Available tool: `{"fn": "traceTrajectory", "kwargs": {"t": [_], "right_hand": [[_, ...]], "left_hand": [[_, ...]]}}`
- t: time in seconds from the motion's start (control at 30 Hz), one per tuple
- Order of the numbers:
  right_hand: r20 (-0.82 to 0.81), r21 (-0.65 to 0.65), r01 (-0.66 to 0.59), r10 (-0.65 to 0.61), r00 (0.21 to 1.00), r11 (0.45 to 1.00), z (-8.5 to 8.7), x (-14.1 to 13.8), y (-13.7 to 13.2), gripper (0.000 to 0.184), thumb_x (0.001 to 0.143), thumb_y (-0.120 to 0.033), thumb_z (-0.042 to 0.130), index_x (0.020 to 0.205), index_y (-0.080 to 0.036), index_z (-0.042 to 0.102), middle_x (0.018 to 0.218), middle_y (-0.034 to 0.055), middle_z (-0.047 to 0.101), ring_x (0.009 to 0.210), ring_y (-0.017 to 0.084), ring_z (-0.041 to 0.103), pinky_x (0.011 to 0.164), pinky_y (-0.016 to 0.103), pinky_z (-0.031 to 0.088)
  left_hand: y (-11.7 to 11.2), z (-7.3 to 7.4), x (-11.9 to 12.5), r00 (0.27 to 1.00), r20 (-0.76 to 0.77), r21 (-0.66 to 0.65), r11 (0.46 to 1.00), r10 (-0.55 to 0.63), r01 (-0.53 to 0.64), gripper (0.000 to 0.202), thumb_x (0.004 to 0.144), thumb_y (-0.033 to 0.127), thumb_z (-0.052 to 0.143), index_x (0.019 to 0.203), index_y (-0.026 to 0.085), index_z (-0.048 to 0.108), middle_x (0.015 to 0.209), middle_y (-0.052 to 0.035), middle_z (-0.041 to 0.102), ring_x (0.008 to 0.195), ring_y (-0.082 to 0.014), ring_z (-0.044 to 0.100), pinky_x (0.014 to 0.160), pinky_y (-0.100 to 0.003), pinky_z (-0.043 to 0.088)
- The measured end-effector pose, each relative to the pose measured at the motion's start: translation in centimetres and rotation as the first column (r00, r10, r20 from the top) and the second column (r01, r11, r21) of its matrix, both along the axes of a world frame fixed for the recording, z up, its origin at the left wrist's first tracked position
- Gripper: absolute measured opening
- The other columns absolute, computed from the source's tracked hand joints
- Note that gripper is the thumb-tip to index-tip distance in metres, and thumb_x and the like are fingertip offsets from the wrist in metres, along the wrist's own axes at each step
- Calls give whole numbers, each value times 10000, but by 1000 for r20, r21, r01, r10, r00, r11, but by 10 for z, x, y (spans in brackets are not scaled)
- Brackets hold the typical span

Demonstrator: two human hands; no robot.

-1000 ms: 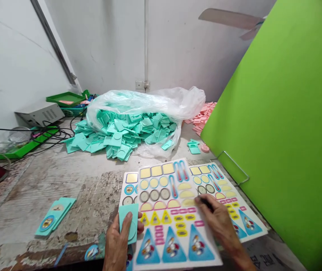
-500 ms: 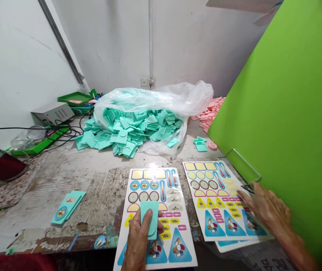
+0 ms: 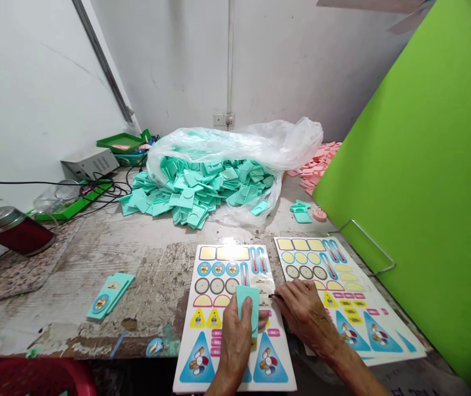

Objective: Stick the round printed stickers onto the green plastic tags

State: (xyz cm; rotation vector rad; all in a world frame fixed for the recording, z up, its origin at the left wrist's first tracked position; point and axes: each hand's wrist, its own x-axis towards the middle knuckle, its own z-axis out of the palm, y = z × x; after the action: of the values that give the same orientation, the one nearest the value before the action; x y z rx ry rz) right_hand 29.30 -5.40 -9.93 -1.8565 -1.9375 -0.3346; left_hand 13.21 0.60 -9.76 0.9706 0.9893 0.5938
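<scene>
My left hand (image 3: pixel 235 335) grips a flat mint-green plastic piece (image 3: pixel 248 308) with a round recess, held upright over a sticker sheet (image 3: pixel 208 316). The thumb lies across its front. My right hand (image 3: pixel 307 311) is closed round tweezers (image 3: pixel 274 296), of which only a dark tip shows at the sheet's right edge, close to the pale half-round stickers. Under that forearm lies a second stack of sticker sheets (image 3: pixel 367 300). To the left, a few mint-green pieces (image 3: pixel 111 296) overlap, the top one bearing a round blue sticker and a pale half-round one.
A big heap of mint-green pieces (image 3: pixel 190 192) spills from a clear plastic bag (image 3: pixel 235 146). Pink pieces (image 3: pixel 322 162) lie behind a green panel (image 3: pixel 417 181) with a wire handle (image 3: pixel 370 242). A red mug (image 3: pixel 16 231), cables and a red basket (image 3: pixel 33 377) are at left.
My right hand has moved left with the tweezers, from the right-hand sheets to the sheet in front of me. My left hand has raised the green piece slightly. The view has shifted a little.
</scene>
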Motion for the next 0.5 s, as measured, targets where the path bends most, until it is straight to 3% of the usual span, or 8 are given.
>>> {"fn": "traceTrajectory", "kwargs": {"t": [0.27,0.5], "right_hand": [[-101,-66,-132,125,987,989,0,2,7,217,957,-169,445,760,-185,533,728,27,551,735,178,435,728,331,278],[13,-19,-67,68,998,998,-2,5,3,249,950,-148,421,731,-191,531,691,26,532,712,185,415,734,349,271]], "left_hand": [[0,-3,0,998,56,-29,1000,2,-1,444,871,549,529,1041,139,518,903,-137,713,801,-264,729,712,-369,590],[0,0,-1,999,45,-16,1000,6,-5,440,870,565,521,1011,148,536,890,-113,698,811,-268,725,717,-379,597]]}}
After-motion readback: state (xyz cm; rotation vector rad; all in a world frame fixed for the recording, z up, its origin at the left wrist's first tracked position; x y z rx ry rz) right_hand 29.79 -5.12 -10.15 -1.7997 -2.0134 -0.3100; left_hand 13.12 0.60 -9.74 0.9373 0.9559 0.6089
